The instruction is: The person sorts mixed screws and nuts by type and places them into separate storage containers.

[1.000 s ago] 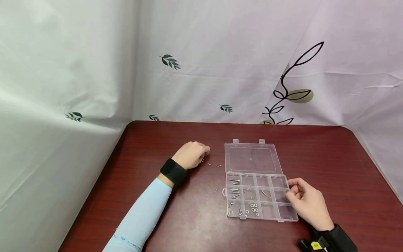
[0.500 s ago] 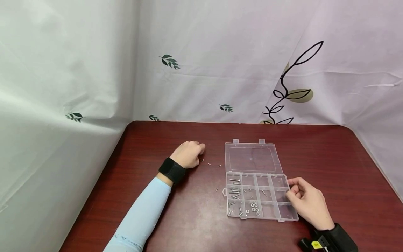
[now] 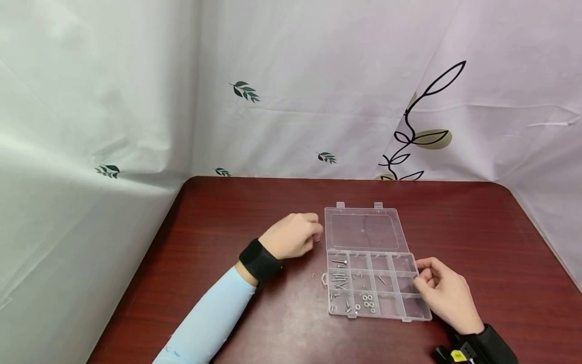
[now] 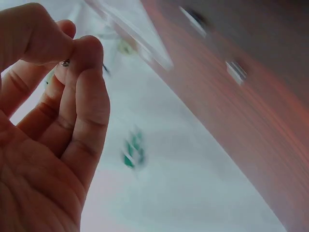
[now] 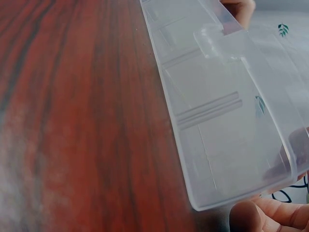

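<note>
My left hand (image 3: 293,235) is over the table just left of the box lid. In the left wrist view its thumb and fingertips pinch a small screw (image 4: 65,63), mostly hidden between them. A loose screw (image 3: 318,240) lies by the fingertips, and another screw (image 3: 312,275) lies nearer me. The clear plastic compartment box (image 3: 387,305) lies with its lid (image 3: 361,230) folded back. My right hand (image 3: 447,296) holds the box's right edge between thumb and fingers; the right wrist view shows the thumb (image 5: 245,216) at its corner.
Within the box, screws (image 3: 338,278) fill the left compartments, and several nuts or washers (image 3: 368,301) lie in a front one. One long screw (image 3: 382,280) is in a middle compartment. A patterned white cloth (image 3: 291,101) hangs behind the dark red table (image 3: 273,323).
My left hand first draws back slightly left, then moves right and toward me, covering the spot where two loose screws showed. My right hand and the box stay put.
</note>
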{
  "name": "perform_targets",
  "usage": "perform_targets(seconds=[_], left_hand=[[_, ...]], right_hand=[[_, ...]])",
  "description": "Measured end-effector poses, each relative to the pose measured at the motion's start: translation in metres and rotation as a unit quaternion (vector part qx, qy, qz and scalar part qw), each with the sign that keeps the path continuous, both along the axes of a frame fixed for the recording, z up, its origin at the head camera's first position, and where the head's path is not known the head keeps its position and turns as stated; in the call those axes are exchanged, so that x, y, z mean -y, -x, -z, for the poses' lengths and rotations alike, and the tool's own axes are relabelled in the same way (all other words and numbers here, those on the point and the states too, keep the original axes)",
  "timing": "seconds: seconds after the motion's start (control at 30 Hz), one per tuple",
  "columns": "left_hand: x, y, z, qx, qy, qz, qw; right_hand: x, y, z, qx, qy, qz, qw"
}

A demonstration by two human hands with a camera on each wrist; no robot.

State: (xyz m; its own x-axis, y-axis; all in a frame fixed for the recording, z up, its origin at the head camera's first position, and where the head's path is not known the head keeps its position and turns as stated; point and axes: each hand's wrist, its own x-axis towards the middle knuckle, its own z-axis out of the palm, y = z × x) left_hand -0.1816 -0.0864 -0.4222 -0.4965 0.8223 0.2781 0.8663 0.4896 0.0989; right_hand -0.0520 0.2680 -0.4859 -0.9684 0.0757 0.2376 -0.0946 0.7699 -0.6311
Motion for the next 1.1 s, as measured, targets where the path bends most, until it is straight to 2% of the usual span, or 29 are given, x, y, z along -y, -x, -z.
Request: perform_targets(seconds=[0.17, 0.3, 0.43, 0.57, 0.8, 1.1], left_hand=[[-0.032, -0.024, -0.008, -0.003, 0.008, 0.058, 0.9983], [-0.060, -0.044, -0.014, -0.011, 0.040, 0.091, 0.9950], [-0.086, -0.061, -0.017, -0.037, 0.080, 0.110, 0.9900], [-0.105, -0.075, -0.018, -0.046, 0.105, 0.120, 0.9862], [-0.124, -0.092, -0.017, -0.058, 0.134, 0.124, 0.9815], [-0.131, -0.099, -0.013, -0.070, 0.138, 0.137, 0.9785]], right_hand=[[0.000, 0.000, 0.000, -0.004, 0.002, -0.003, 1.0000], [0.000, 0.000, 0.000, -0.005, 0.003, -0.006, 1.0000], [0.001, 0.000, 0.001, 0.000, 0.003, -0.005, 1.0000], [0.001, -0.001, -0.001, 0.006, 0.001, -0.003, 1.0000], [0.000, -0.001, -0.001, 0.013, 0.001, -0.004, 0.9999], [-0.001, -0.001, 0.000, 0.018, -0.001, -0.009, 0.9998]])
